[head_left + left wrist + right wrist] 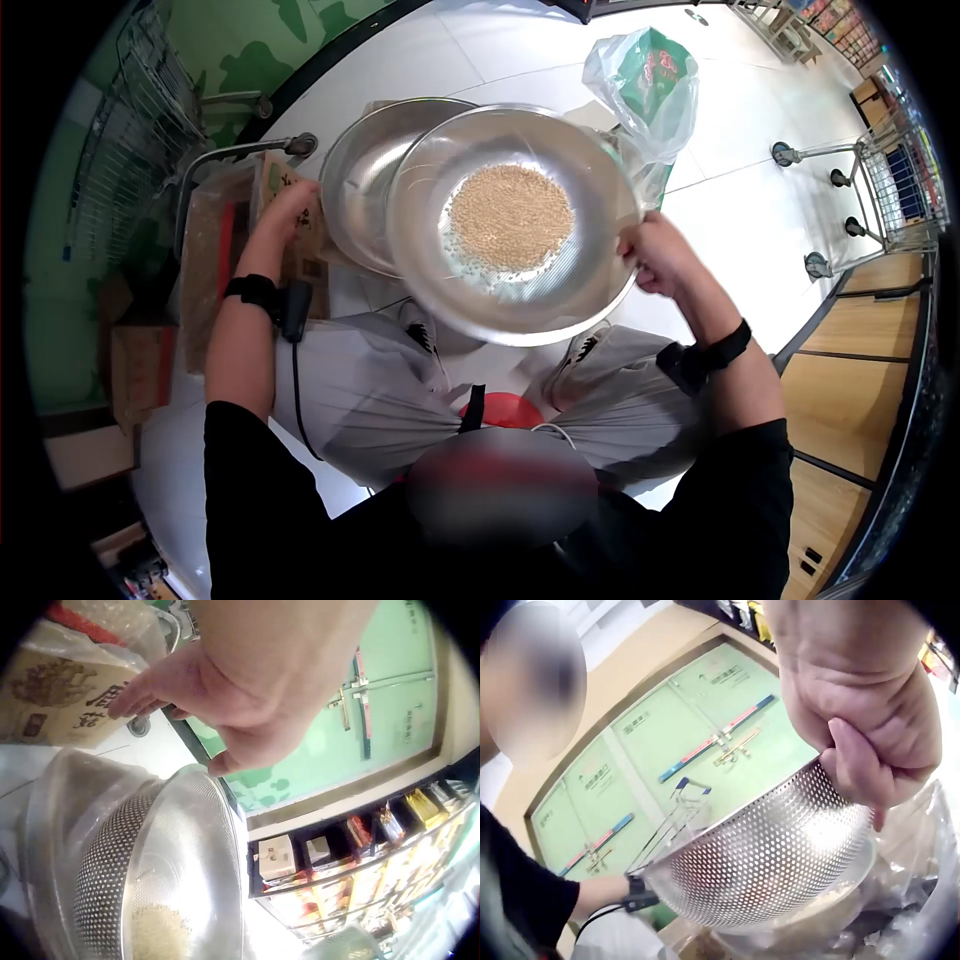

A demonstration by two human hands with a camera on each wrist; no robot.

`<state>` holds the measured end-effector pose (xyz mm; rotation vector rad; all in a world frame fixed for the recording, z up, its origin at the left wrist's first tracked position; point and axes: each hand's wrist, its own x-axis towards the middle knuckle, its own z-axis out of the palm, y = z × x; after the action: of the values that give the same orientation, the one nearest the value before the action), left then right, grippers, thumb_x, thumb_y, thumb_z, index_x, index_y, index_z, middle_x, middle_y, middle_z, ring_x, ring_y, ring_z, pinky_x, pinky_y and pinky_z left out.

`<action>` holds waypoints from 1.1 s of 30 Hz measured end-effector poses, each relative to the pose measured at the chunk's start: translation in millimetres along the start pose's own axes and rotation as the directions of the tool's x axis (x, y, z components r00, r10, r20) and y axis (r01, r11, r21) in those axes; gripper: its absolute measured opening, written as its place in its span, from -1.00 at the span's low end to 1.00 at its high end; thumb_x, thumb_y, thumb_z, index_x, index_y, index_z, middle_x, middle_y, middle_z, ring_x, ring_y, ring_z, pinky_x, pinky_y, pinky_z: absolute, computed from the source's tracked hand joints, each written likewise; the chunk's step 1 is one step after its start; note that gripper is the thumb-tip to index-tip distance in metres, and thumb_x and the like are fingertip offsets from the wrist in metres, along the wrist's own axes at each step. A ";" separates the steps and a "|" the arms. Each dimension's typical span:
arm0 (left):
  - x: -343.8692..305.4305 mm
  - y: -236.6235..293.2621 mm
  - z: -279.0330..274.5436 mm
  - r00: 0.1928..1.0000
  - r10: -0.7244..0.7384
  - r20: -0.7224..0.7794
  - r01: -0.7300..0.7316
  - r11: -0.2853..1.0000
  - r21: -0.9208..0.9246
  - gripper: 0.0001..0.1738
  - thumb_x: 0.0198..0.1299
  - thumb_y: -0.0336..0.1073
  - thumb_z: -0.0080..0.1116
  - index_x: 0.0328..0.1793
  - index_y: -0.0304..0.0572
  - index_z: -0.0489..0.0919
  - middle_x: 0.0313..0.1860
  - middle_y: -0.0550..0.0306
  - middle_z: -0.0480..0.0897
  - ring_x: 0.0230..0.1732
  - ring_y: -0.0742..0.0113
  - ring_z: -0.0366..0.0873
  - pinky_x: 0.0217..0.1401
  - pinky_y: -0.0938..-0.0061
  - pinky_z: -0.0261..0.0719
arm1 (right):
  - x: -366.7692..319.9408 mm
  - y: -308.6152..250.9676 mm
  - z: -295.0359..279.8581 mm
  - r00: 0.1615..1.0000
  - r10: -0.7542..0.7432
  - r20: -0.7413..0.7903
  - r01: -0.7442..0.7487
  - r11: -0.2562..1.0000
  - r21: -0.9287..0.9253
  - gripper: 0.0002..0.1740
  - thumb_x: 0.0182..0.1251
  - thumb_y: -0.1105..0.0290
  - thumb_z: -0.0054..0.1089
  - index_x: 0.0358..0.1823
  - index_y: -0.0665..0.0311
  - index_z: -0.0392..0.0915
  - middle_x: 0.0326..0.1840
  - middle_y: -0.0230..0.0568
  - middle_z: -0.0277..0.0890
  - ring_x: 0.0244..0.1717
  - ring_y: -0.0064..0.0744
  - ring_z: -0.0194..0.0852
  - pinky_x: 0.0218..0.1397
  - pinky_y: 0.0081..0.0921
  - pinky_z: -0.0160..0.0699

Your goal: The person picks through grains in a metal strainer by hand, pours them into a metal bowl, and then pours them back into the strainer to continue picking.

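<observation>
My right hand (660, 255) grips the right rim of a steel colander (610, 255), fingers curled over its edge. A heap of pale tan grains (512, 218) lies in the colander's middle. The right wrist view shows the perforated wall (772, 855) hanging below that hand. Behind and to the left, partly covered by the colander, is a second steel bowl (352, 165). My left hand (292, 208) is by that bowl's left rim, over a printed cardboard box (305, 265). In the left wrist view its fingers (142, 694) are extended, holding nothing.
A clear and green plastic bag (650, 90) stands beyond the colander at the right. Wire carts stand at the left and right, one cart (880, 190) beside a wooden cabinet (870, 350). A red object (505, 410) is below me between my feet.
</observation>
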<state>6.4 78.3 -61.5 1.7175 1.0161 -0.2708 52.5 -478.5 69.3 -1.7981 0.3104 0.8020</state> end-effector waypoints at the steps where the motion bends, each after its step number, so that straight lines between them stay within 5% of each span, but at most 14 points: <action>1: -1.8 -1.5 0.1 1.000 0.010 0.022 -0.010 1.000 -0.017 -0.30 0.24 0.06 0.03 0.43 -0.16 0.36 0.36 -0.08 0.45 0.34 0.00 0.36 0.26 -0.10 0.25 | 7.9 1.7 -6.7 1.000 -0.007 -0.013 0.008 0.999 0.052 -0.93 0.05 0.60 0.00 -0.40 0.40 0.33 -0.69 -0.36 0.12 -0.85 -0.57 -0.01 -0.84 -0.52 -0.15; 3: -7.7 -0.8 3.7 0.999 0.024 0.046 -0.022 0.999 -0.044 -0.29 0.25 0.06 0.03 0.45 -0.16 0.34 0.38 -0.09 0.44 0.34 -0.01 0.35 0.27 -0.10 0.23 | 7.4 0.6 -3.2 0.998 -0.023 -0.051 0.028 0.995 0.094 -0.95 0.07 0.59 -0.04 -0.51 0.40 0.32 -0.71 -0.36 0.11 -0.85 -0.59 0.00 -0.85 -0.52 -0.16; 6: -23.0 11.8 10.4 0.992 0.024 0.124 -0.012 0.995 -0.098 -0.27 0.25 0.09 0.04 0.46 -0.15 0.33 0.42 -0.09 0.39 0.36 -0.04 0.32 0.26 -0.12 0.22 | -4.5 1.7 14.4 0.998 0.057 0.012 -0.057 0.998 0.013 -0.80 0.08 0.59 -0.03 -0.22 0.39 0.31 -0.69 -0.36 0.10 -0.84 -0.57 0.00 -0.84 -0.51 -0.16; 7: -26.5 14.3 14.7 1.000 0.013 0.029 -0.012 0.999 -0.034 -0.28 0.24 0.11 0.05 0.44 -0.13 0.35 0.40 -0.08 0.41 0.33 -0.01 0.35 0.23 -0.06 0.25 | -5.6 -0.4 14.1 0.998 0.030 -0.055 -0.032 0.999 -0.025 -0.70 0.06 0.60 -0.02 -0.12 0.35 0.26 -0.67 -0.36 0.10 -0.85 -0.57 -0.02 -0.85 -0.51 -0.18; 8: -30.7 15.9 16.3 0.998 0.005 -0.068 -0.002 0.999 0.035 -0.29 0.24 0.12 0.06 0.43 -0.11 0.37 0.37 -0.06 0.43 0.29 0.03 0.38 0.21 -0.01 0.27 | 4.7 1.7 0.8 1.000 -0.006 -0.022 0.006 1.000 0.030 -0.79 0.07 0.59 -0.03 -0.22 0.35 0.28 -0.69 -0.37 0.09 -0.85 -0.59 -0.03 -0.85 -0.53 -0.21; 11: -43.8 23.7 21.8 0.999 0.004 -0.048 -0.003 1.000 0.027 -0.30 0.22 0.13 0.08 0.40 -0.11 0.40 0.33 -0.05 0.46 0.22 0.07 0.41 0.18 0.07 0.30 | 0.5 -6.6 -3.9 0.997 -0.042 -0.061 0.046 0.997 0.068 -0.90 0.08 0.57 -0.03 -0.35 0.36 0.29 -0.73 -0.41 0.04 -0.85 -0.59 -0.04 -0.85 -0.53 -0.19; 21: -33.9 24.4 15.2 0.999 -0.007 0.041 0.007 1.000 -0.010 -0.31 0.22 0.11 0.10 0.37 -0.16 0.43 0.26 -0.05 0.52 0.21 0.10 0.43 0.16 0.15 0.38 | -10.3 -6.2 14.6 0.998 0.000 -0.069 -0.002 1.000 -0.027 -0.65 0.05 0.58 0.03 -0.08 0.43 0.26 -0.64 -0.33 0.13 -0.82 -0.56 -0.02 -0.83 -0.50 -0.15; 30: -46.8 37.7 19.9 0.980 0.169 0.110 -0.160 0.983 -0.085 -0.33 0.29 -0.02 0.07 0.38 -0.39 0.38 0.24 -0.13 0.52 0.31 0.11 0.41 0.31 0.25 0.33 | -7.4 -11.3 7.6 0.998 -0.033 -0.046 0.034 0.999 0.008 -0.90 0.06 0.59 -0.04 -0.37 0.40 0.28 -0.70 -0.38 0.11 -0.83 -0.59 -0.01 -0.84 -0.48 -0.13; 31: -68.7 49.2 32.0 0.928 0.336 -0.162 -0.338 0.941 0.020 -0.34 0.31 -0.03 0.06 0.37 -0.40 0.37 0.19 -0.11 0.55 0.27 0.12 0.45 0.29 0.29 0.35 | -5.1 -10.8 6.3 0.999 -0.024 -0.023 0.024 1.000 0.010 -0.89 0.06 0.58 -0.03 -0.36 0.40 0.28 -0.69 -0.38 0.11 -0.83 -0.59 -0.01 -0.83 -0.49 -0.13; 32: -84.4 57.7 41.2 0.773 0.494 -0.398 -0.469 0.867 0.167 -0.36 0.34 -0.04 0.04 0.36 -0.42 0.37 0.13 -0.10 0.59 0.23 0.14 0.48 0.28 0.33 0.36 | -3.9 -10.3 5.9 1.000 -0.016 -0.001 0.016 1.000 0.009 -0.88 0.06 0.58 -0.02 -0.35 0.40 0.29 -0.69 -0.38 0.11 -0.83 -0.59 -0.01 -0.83 -0.49 -0.13; 33: -89.7 62.3 44.8 0.776 0.490 -0.397 -0.465 0.870 0.166 -0.36 0.34 -0.04 0.04 0.36 -0.42 0.37 0.13 -0.10 0.59 0.23 0.14 0.48 0.28 0.33 0.36 | -4.1 -9.4 6.6 1.000 -0.011 0.000 0.011 1.000 0.007 -0.88 0.06 0.58 -0.02 -0.35 0.40 0.29 -0.69 -0.38 0.11 -0.83 -0.59 -0.01 -0.83 -0.49 -0.13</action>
<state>10.6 -8.9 18.0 2.0766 0.8341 0.4352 52.3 -469.7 77.6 -1.7919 0.3025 0.7918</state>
